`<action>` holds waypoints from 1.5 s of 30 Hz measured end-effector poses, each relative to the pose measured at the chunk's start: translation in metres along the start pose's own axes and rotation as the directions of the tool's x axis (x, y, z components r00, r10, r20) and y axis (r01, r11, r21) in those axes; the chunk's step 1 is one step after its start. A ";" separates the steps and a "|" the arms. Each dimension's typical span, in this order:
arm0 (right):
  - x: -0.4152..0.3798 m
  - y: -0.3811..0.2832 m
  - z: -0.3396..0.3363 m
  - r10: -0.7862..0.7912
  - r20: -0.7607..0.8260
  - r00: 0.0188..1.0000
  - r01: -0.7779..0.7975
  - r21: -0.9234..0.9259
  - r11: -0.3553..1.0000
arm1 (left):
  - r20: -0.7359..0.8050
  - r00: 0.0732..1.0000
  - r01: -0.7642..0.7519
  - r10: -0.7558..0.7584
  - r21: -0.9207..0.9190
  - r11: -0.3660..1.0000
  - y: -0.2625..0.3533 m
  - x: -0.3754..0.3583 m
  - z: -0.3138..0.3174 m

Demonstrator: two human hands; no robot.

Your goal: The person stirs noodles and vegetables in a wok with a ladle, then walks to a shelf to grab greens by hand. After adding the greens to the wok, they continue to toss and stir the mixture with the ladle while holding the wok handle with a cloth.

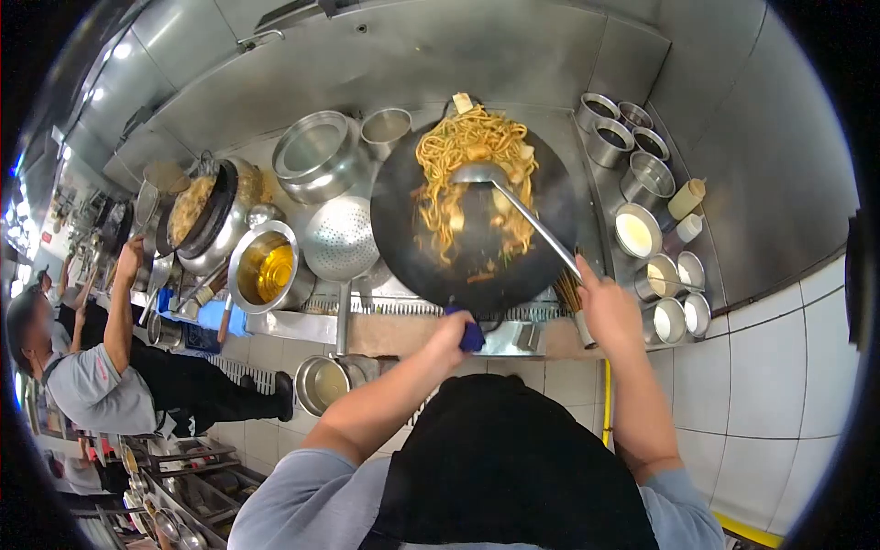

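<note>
A large dark wok [403,220] sits on the stove in front of me, with noodles [445,151] and pale pieces heaped in its far half. My left hand [451,339] is closed round a dark blue cloth [472,336] at the wok's near handle. The long handle of a metal ladle [532,220] is in my right hand [609,307], on the right of the wok. The ladle's bowl rests over the noodles near the middle. Part of the near handle is hidden by the cloth.
Left of the wok are a perforated strainer [340,240], a pot of yellow oil [266,268] and a lidded pot [316,156]. Sauce and seasoning containers [647,179] line the right side. A co-worker [101,376] tends another wok [197,211] at the far left.
</note>
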State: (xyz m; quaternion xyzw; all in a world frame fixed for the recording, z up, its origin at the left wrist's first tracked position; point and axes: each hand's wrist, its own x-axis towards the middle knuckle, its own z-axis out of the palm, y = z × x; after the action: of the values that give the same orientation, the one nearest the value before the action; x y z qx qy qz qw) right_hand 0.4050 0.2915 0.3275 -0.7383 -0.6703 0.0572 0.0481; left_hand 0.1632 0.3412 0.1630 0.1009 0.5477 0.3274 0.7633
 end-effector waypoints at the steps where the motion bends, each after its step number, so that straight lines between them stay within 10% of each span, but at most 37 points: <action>1: -0.005 0.006 -0.007 -0.017 -0.009 1.000 0.017 0.021 1.000 | 0.012 1.000 0.009 -0.009 0.014 1.000 0.003 -0.010 0.002; 8: -0.013 0.034 -0.069 -0.075 0.158 0.985 0.049 0.167 0.985 | 0.120 0.992 -0.026 0.049 -0.189 0.982 0.076 -0.047 0.059; 16: 0.011 0.002 0.001 -0.027 -0.093 0.995 0.024 -0.042 0.999 | 0.044 0.997 -0.063 0.065 -0.051 0.997 0.014 0.000 0.006; 24: -0.022 0.065 -0.049 0.112 0.130 0.985 -0.155 0.394 0.906 | 0.107 0.987 -0.094 0.116 -0.187 0.978 0.068 -0.012 0.048; 29: 0.042 0.054 -0.028 0.220 0.052 0.974 -0.226 0.204 0.952 | 0.181 0.973 -0.118 0.143 -0.144 0.983 0.088 0.032 0.050; 32: 0.111 0.064 0.031 0.121 -0.098 0.988 -0.064 0.454 0.889 | 0.147 0.977 -0.133 0.152 -0.128 0.983 0.093 0.034 0.057; 34: 0.136 0.020 0.020 0.277 0.164 0.947 -0.320 0.564 0.761 | 0.138 0.982 -0.112 0.130 -0.135 0.985 0.091 0.042 0.056; 39: 0.178 0.002 0.032 0.022 0.407 0.913 -0.301 0.638 0.709 | 0.127 0.980 -0.140 0.154 -0.109 0.984 0.092 0.038 0.054; 42: 0.169 0.013 0.007 -0.072 0.461 0.885 -0.184 0.487 0.854 | 0.098 0.983 -0.147 0.157 -0.106 0.984 0.089 0.037 0.055; 43: 0.165 0.032 0.005 -0.294 0.128 0.947 0.259 0.233 0.937 | 0.100 0.982 -0.149 0.159 -0.104 0.983 0.089 0.038 0.055; 44: 0.161 0.044 0.005 -0.583 -0.123 0.803 0.561 -0.169 0.810 | 0.100 0.982 -0.149 0.160 -0.109 0.983 0.089 0.038 0.054; 45: 0.150 0.041 -0.013 -0.515 -0.059 0.855 0.482 -0.277 0.831 | 0.098 0.981 -0.156 0.167 -0.115 0.981 0.089 0.038 0.055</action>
State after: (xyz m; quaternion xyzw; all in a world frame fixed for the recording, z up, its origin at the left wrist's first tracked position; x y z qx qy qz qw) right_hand 0.4613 0.4369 0.3312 -0.5397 -0.8368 -0.0914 0.0109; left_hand 0.1851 0.4437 0.2000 0.1215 0.4774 0.4114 0.7669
